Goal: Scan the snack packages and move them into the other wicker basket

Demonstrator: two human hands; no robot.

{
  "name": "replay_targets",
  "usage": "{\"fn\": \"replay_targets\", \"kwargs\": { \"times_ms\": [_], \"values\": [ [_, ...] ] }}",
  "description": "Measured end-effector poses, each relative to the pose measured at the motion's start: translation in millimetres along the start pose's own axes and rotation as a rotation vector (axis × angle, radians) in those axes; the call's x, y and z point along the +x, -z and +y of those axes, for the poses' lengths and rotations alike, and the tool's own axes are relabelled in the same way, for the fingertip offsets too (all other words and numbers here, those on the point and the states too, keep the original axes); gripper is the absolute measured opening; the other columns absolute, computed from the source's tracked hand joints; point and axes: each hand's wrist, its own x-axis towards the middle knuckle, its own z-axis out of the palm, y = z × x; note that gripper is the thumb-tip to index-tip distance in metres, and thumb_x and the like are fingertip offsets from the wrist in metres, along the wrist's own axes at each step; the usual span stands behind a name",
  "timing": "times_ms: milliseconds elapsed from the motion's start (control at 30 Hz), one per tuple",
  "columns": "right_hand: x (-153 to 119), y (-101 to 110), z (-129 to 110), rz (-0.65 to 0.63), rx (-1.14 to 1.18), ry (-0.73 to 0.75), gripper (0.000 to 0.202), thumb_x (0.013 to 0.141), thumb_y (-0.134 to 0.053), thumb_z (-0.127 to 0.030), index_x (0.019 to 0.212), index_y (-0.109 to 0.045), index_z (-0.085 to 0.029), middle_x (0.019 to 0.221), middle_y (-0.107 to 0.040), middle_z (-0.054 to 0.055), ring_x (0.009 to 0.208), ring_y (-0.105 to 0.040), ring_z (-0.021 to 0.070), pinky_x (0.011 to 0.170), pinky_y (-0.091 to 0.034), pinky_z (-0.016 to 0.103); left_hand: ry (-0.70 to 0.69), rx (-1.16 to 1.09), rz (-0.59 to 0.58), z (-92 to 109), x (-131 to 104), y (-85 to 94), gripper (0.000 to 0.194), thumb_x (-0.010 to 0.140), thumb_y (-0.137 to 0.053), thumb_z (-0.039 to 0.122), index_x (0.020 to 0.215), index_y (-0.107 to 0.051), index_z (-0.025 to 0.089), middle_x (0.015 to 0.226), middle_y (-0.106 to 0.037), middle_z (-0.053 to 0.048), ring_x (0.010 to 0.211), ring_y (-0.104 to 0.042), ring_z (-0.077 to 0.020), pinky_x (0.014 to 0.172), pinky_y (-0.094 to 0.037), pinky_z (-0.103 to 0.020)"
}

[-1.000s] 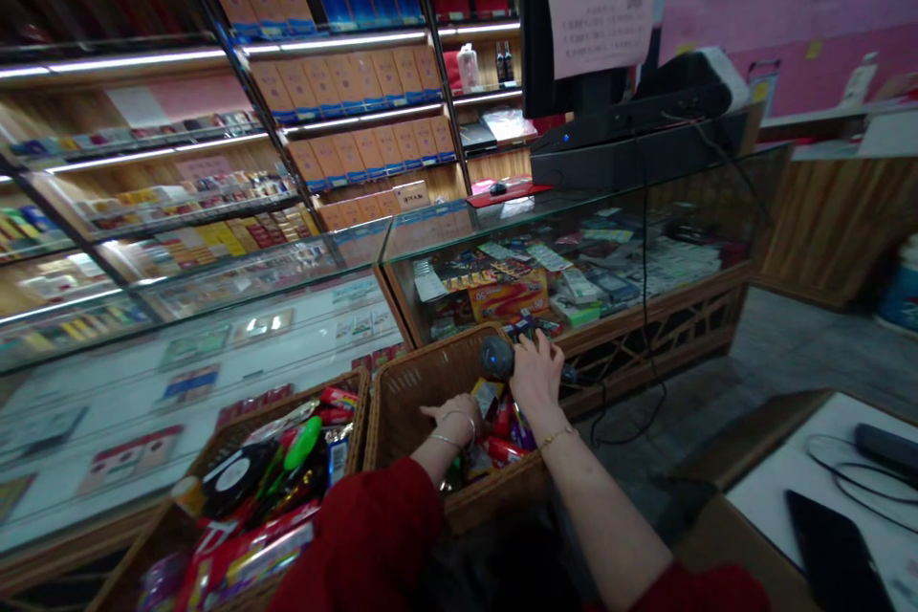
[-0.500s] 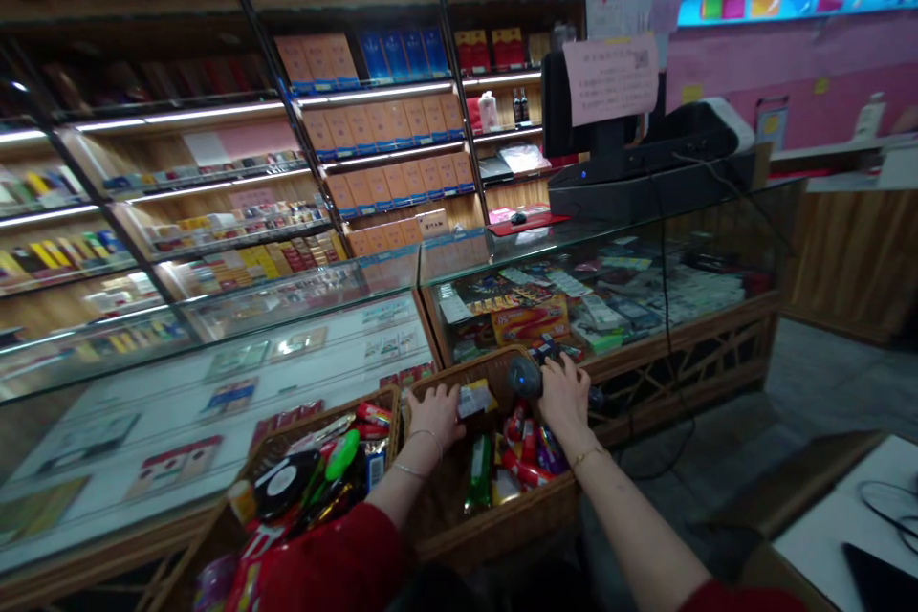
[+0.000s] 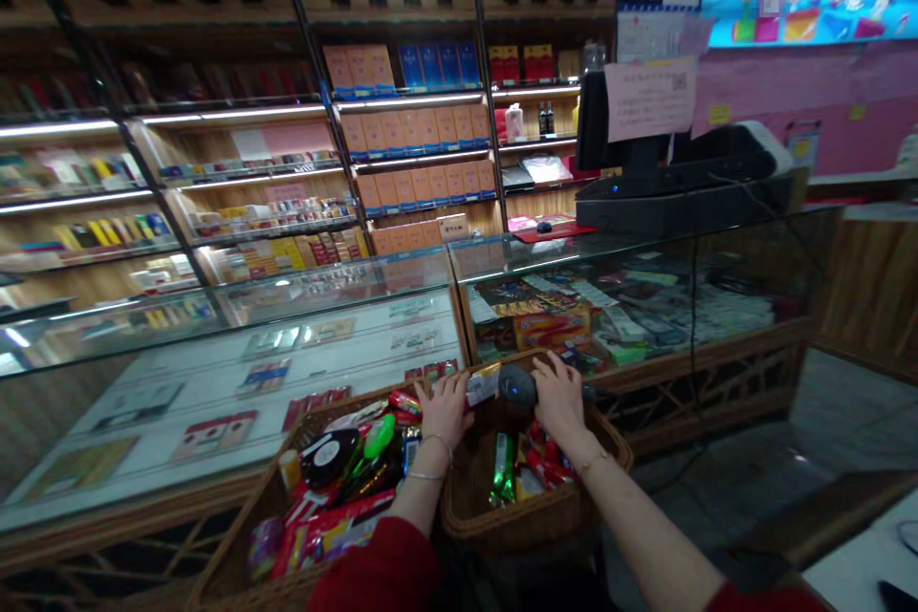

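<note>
My left hand [image 3: 445, 409] is closed on one end of a small packaged snack [image 3: 483, 386], whose pale side with a barcode shows. My right hand [image 3: 563, 402] grips a dark barcode scanner [image 3: 517, 385] with a small blue light on its head. The scanner head is right beside the snack packet. Both hands are over the right wicker basket [image 3: 523, 521], which holds a green packet [image 3: 503, 467] and several red packets [image 3: 549, 470]. Against its left side is a longer wicker basket [image 3: 240, 535] full of colourful snacks, among them a round black pack [image 3: 330, 459].
Glass display counters [image 3: 344, 335] run behind the baskets. A monitor [image 3: 594, 120] with a pink paper on it stands on the right counter, a dark cable [image 3: 692, 306] hanging below. Shelves of boxed goods [image 3: 423, 132] line the back wall. A white surface [image 3: 871, 545] is at lower right.
The camera view has turned, so the scene sits further right and more level. The snack packet has tilted and is closer to the scanner head. Both hands keep their hold.
</note>
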Motion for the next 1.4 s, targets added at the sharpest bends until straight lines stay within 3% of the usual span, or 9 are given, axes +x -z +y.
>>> {"fn": "replay_targets", "kwargs": {
  "times_ms": [267,800,1400],
  "values": [
    [-9,-20,-13,0.026,0.028,0.036,0.037,0.077,-0.050,-0.007,0.106,-0.069,-0.020,0.138,-0.060,0.005,0.141,-0.033,0.0252,0.106,-0.024,0.043,-0.021,-0.034,0.003,5,-3,1.9,0.072,0.072,-0.076,0.021,0.138,-0.048,0.034,0.139,-0.060,-0.006,0.136,-0.044,-0.0324,0.112,-0.011,-0.078],
    [-14,-12,-9,0.020,0.026,0.039,0.035,0.076,-0.052,-0.007,0.103,-0.070,-0.020,0.136,-0.062,0.006,0.139,-0.035,0.0249,0.104,-0.024,0.043,-0.030,-0.065,0.018,7,-3,-8.5,0.072,0.073,-0.074,0.021,0.139,-0.048,0.033,0.140,-0.058,-0.007,0.138,-0.041,-0.0319,0.112,-0.006,-0.078],
    [-13,-12,-8,0.043,0.061,0.057,0.035,0.073,-0.052,-0.005,0.100,-0.070,-0.020,0.132,-0.065,0.005,0.138,-0.036,0.0253,0.105,-0.024,0.043,-0.023,-0.067,0.001,8,-4,-1.7,0.071,0.074,-0.073,0.018,0.138,-0.048,0.035,0.144,-0.056,-0.005,0.140,-0.039,-0.0325,0.111,-0.005,-0.080]
  ]
}}
